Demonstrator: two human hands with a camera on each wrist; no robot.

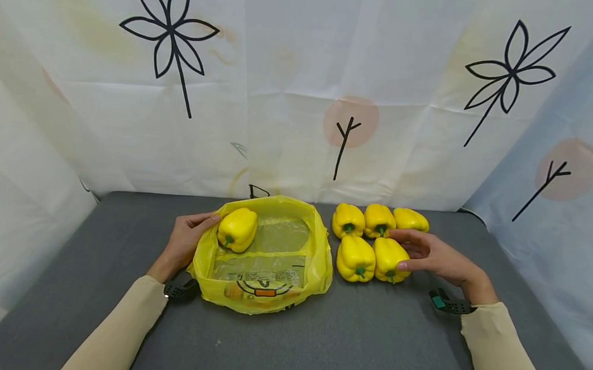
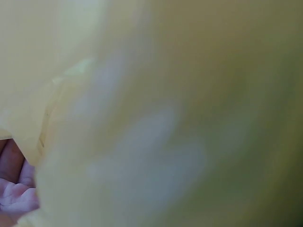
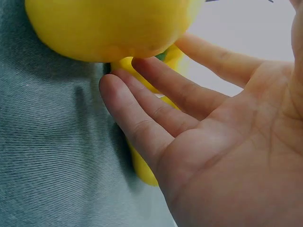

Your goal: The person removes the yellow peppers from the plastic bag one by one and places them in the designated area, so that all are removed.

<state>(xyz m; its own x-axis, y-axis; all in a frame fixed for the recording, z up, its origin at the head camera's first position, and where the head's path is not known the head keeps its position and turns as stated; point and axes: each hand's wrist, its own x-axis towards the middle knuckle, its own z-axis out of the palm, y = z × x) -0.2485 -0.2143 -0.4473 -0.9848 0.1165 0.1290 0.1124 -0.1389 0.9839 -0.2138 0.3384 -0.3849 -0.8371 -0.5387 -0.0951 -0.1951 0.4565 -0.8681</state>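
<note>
Grey cloth table [image 1: 318,342], printed curtain behind. Yellow bag [image 1: 265,295] lies open, one pepper [image 1: 237,229] inside at its left rim. Left hand [image 1: 185,240] pinches that rim. Right of bag, five peppers [image 1: 355,258]; right hand [image 1: 436,255], fingers loosely spread, rests against nearest pepper [image 1: 390,258].

Light: bright, even, diffuse; soft faint shadows under peppers [image 1: 369,242] and bag [image 1: 265,256] | Head view: sharp, wide-angle bending at edges | Left wrist: fully blurred yellow plastic, nothing in focus | Right wrist: hand [image 3: 213,142] sharp, near pepper [image 3: 109,26] slightly soft; no glare
</note>
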